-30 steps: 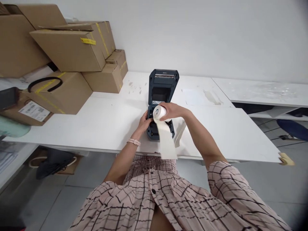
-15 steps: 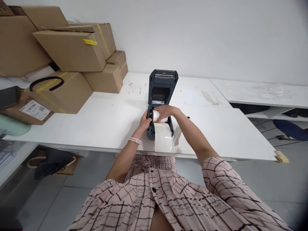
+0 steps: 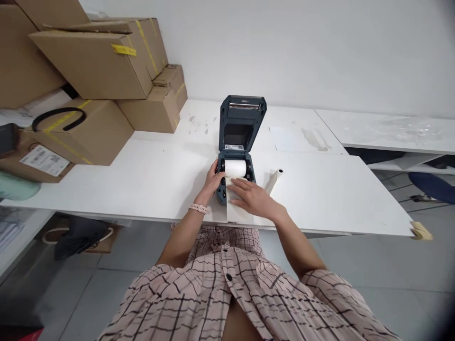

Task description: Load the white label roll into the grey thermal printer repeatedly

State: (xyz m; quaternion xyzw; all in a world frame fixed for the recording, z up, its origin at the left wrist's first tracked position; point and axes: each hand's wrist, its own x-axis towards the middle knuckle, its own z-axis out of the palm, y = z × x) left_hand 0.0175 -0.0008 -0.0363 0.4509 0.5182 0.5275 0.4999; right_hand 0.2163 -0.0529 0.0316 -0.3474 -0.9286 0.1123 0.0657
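My right hand (image 3: 255,198) has moved off white roll (image 3: 235,168) onto paper strip (image 3: 233,214), fingers spread. White wall (image 3: 302,52) behind; white table (image 3: 159,182) beneath; open printer (image 3: 237,153) before me. Roll inside, long axis crosswise, just beyond right fingers; left hand (image 3: 212,182) nearer, clamped on printer's left side.

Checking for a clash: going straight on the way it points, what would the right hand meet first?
Beyond the paper under its fingers, likely the left hand, thumb first; depth is unclear.
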